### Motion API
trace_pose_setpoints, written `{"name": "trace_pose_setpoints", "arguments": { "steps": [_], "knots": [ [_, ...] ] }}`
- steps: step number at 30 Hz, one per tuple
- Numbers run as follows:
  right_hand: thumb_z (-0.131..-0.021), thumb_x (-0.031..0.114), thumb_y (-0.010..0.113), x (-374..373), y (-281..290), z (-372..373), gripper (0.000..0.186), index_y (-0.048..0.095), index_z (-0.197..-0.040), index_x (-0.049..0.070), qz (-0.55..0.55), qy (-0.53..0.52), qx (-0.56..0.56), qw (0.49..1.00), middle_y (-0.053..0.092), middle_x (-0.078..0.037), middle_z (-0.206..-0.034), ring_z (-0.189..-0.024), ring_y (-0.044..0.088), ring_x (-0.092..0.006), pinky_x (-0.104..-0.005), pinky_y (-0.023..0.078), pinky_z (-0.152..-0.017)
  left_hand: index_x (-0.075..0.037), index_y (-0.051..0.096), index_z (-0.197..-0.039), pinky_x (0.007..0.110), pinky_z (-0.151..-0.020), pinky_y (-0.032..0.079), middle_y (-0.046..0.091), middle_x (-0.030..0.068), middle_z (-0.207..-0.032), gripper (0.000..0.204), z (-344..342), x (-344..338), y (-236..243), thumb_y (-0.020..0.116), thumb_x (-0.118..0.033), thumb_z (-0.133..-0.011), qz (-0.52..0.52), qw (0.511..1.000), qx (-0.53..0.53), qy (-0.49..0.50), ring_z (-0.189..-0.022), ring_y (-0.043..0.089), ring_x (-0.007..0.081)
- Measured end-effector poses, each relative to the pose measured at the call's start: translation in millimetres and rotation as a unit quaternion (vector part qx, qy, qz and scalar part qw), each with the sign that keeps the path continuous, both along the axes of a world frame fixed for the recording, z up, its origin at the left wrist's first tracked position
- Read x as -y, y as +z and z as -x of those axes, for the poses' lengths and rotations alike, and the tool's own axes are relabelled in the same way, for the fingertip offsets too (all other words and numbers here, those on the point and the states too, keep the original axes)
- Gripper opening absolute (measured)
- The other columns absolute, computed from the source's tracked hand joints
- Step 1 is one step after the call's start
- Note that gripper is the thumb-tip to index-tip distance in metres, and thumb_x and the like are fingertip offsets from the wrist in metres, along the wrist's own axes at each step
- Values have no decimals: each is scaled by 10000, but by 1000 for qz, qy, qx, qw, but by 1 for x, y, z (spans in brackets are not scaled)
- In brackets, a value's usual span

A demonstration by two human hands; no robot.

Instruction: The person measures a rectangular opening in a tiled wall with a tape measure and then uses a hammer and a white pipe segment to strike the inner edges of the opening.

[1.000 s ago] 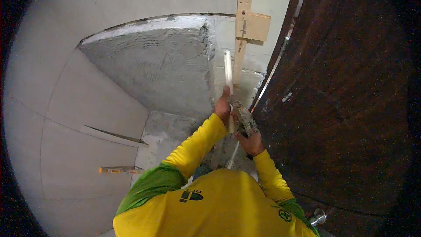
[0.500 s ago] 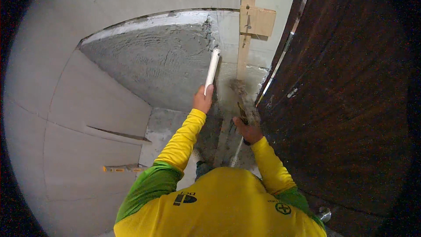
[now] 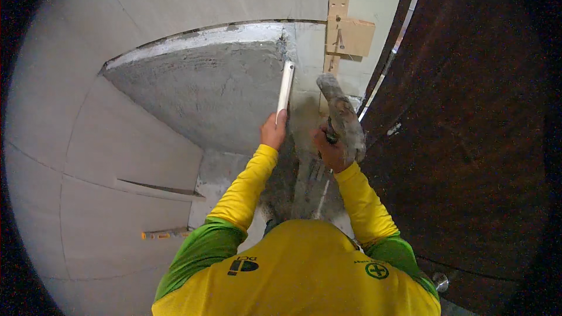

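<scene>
My left hand (image 3: 273, 129) grips a narrow white straightedge (image 3: 286, 82), held upright at the right edge of a rough grey plaster patch (image 3: 181, 82). To its right, my right hand (image 3: 332, 151) is closed round the handle of a cement-smeared trowel or float (image 3: 346, 118), its long plate angled up and left in front of a pale wall strip and wooden batten (image 3: 331, 67). The handle is partly hidden by fingers and plate.
A wooden block (image 3: 357, 38) is nailed to the batten. A dark brown door (image 3: 462, 111) with a round metal knob (image 3: 441, 281) stands at the right. Pale wall panels (image 3: 99, 187) lie left. A level with yellow ends (image 3: 151, 236) is at lower left, above a dusty grey floor (image 3: 216, 172).
A second ago my hands were close together; the straightedge has since shifted left. My right hand has risen with the trowel, whose plate now sits higher, nearer the wooden block.
</scene>
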State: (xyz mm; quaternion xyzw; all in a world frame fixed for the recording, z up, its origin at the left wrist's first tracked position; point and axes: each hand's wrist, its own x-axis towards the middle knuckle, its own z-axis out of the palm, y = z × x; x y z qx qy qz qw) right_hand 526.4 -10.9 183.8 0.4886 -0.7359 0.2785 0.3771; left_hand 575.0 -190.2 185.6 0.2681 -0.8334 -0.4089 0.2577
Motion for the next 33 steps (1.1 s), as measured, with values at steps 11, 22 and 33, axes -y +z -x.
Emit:
{"name": "trace_pose_setpoints", "arguments": {
  "steps": [11,22,33],
  "knots": [
    [-800,214,644,14,95,-11,188,582,-844,41,210,39,494,843,578,-56,-713,-617,533,-126,-293,435,-560,-9,560,-856,398,-672,447,586,205,-750,490,-3,-16,-1,415,-476,-894,-104,994,21,-15,-711,583,345],
    [-796,293,598,12,-14,10,330,599,-958,5,24,22,196,980,620,-198,-836,-722,610,-359,-420,483,-686,-69,437,-735,283,-300,319,400,32,-457,459,-13,-30,45,358,-481,-922,-297,948,13,-114,-298,361,132],
    [-778,168,595,8,92,3,219,599,-908,-9,-29,90,600,795,606,-185,-889,-816,583,-319,-382,446,-723,-73,421,-708,289,-311,331,390,33,-477,483,-7,-22,22,328,-496,-922,-300,950,-12,-84,-307,379,147]
  ]
}}
